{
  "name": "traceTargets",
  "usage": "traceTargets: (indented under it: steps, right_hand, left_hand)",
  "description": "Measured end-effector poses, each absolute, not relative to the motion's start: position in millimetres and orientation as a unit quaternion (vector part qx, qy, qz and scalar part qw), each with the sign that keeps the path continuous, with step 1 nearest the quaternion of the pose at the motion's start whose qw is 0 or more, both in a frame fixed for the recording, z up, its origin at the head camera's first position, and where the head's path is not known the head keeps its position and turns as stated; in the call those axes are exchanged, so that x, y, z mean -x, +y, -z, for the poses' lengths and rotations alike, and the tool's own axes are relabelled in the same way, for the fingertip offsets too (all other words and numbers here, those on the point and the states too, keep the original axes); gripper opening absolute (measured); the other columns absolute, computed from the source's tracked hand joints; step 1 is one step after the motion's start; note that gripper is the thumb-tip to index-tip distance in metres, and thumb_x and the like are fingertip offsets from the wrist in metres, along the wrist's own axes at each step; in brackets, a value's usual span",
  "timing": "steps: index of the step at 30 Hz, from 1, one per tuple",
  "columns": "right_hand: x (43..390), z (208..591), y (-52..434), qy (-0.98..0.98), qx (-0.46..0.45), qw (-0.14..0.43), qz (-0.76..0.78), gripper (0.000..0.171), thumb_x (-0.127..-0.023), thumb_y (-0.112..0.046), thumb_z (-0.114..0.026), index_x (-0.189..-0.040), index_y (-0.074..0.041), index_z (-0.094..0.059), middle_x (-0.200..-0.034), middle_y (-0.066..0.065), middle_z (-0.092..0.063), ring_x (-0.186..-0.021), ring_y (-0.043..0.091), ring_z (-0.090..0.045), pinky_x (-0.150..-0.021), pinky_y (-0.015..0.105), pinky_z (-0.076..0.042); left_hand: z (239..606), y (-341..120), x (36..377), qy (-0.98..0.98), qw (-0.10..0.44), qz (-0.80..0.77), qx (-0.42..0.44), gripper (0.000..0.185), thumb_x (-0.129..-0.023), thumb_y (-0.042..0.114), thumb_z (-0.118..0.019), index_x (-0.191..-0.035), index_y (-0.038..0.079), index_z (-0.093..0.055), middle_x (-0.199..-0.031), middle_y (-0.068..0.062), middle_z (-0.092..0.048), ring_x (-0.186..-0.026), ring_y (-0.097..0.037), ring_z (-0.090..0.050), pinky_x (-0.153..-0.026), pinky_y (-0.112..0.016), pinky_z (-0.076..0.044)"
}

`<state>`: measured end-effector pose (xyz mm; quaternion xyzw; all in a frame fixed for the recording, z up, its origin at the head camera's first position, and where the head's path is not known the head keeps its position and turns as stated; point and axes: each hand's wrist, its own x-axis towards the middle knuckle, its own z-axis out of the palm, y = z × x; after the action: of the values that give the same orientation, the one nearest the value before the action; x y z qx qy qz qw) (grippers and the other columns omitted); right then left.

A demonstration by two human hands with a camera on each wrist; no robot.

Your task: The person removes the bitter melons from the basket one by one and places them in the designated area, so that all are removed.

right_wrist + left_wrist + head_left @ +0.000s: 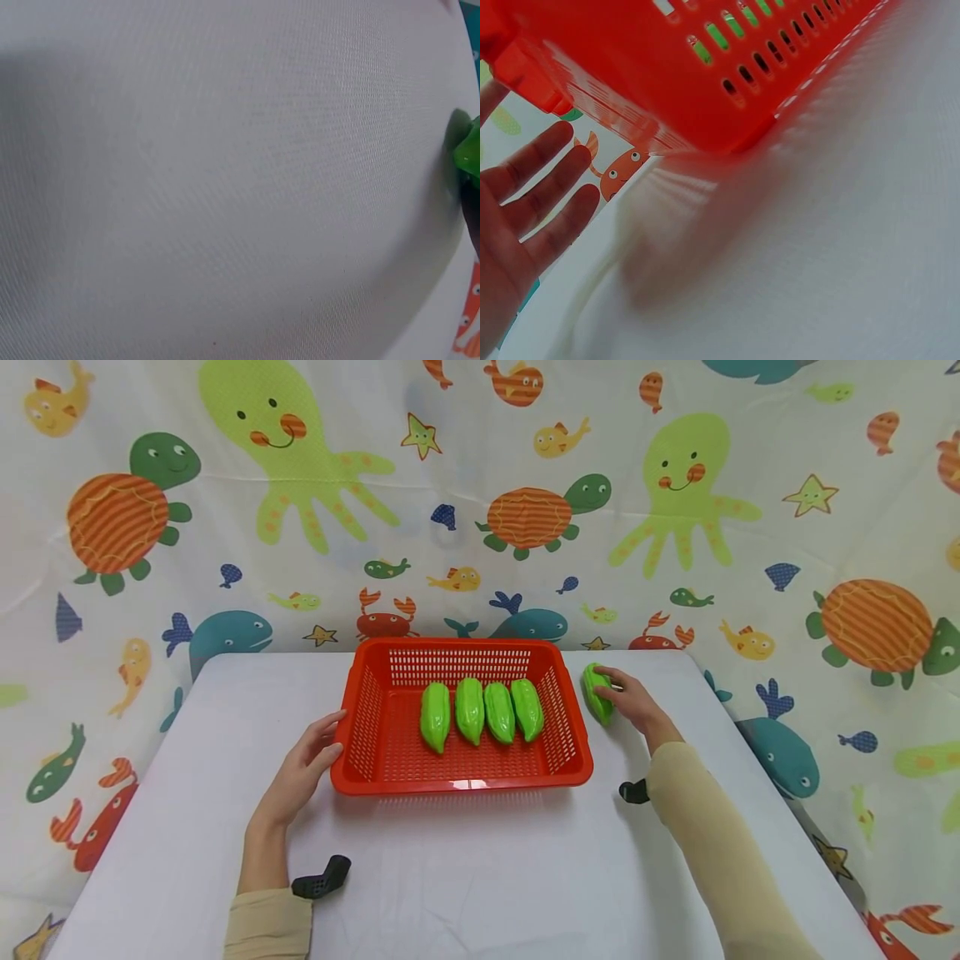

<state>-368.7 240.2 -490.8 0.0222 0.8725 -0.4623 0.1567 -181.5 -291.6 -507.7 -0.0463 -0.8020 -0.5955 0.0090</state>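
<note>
A red plastic basket (pixel 465 786) with slotted walls stands in the middle of the white table. Several glossy green star fruits (pixel 469 712) lie side by side in it, toward the right. My left hand (pixel 300 770) is at the basket's left side, its fingertips at the rim. In the left wrist view the fingers (pixel 559 214) are spread and loosely extended. To the right of the basket, my right hand (pixel 628 695) grips another green star fruit (pixel 597 697) between thumb and fingers at the table. Only a sliver of that star fruit (pixel 469 154) shows in the right wrist view.
The white table (pixel 480 877) extends around the basket. Behind it hangs a curtain (pixel 465 468) printed with sea animals. A black strap-like piece (pixel 322 877) sticks out by the left wrist, and a similar black piece (pixel 634 792) by the right.
</note>
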Motion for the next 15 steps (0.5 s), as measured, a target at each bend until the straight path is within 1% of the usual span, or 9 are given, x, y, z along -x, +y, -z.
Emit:
traceTargets:
  steps: [3,7,10,15]
  right_hand:
    - [368.4,491.0,239.4,0.870,-0.025,0.156,0.466,0.057,-0.100,-0.030,-0.057,-0.152,-0.027,-0.035,-0.159,0.015,-0.020,-0.143,0.038,-0.019,-0.114,0.057,-0.024]
    - [367.0,491.5,238.7,0.868,-0.032,0.155,0.471,0.058,-0.100,-0.031,-0.056,-0.153,-0.027,-0.033,-0.160,0.015,-0.019,-0.143,0.038,-0.019,-0.114,0.057,-0.023]
    - [365.9,491.1,238.8,0.869,-0.035,0.155,0.470,0.059,-0.100,-0.032,-0.057,-0.154,-0.028,-0.032,-0.160,0.015,-0.018,-0.143,0.038,-0.019,-0.114,0.057,-0.024]
    - [365.7,487.9,238.6,0.870,-0.027,0.148,0.470,0.059,-0.100,-0.032,-0.056,-0.154,-0.027,-0.032,-0.160,0.016,-0.019,-0.142,0.039,-0.022,-0.113,0.057,-0.025]
  left_hand:
    - [507.3,-291.6,181.7,-0.804,0.006,0.593,0.043,0.055,-0.101,0.035,-0.051,-0.153,0.027,-0.033,-0.142,-0.007,-0.045,-0.125,-0.017,-0.043,-0.095,-0.026,-0.043]
    - [507.6,-291.9,181.9,-0.805,0.003,0.592,0.042,0.055,-0.101,0.035,-0.051,-0.153,0.028,-0.033,-0.142,-0.006,-0.045,-0.126,-0.018,-0.043,-0.096,-0.030,-0.043]
    - [507.7,-292.2,182.1,-0.803,0.002,0.594,0.044,0.055,-0.101,0.035,-0.051,-0.153,0.028,-0.033,-0.141,-0.006,-0.046,-0.126,-0.018,-0.043,-0.095,-0.028,-0.043]
    - [506.4,-292.7,182.3,-0.804,0.004,0.593,0.045,0.055,-0.101,0.034,-0.051,-0.153,0.028,-0.033,-0.141,-0.006,-0.045,-0.126,-0.017,-0.043,-0.097,-0.032,-0.043]
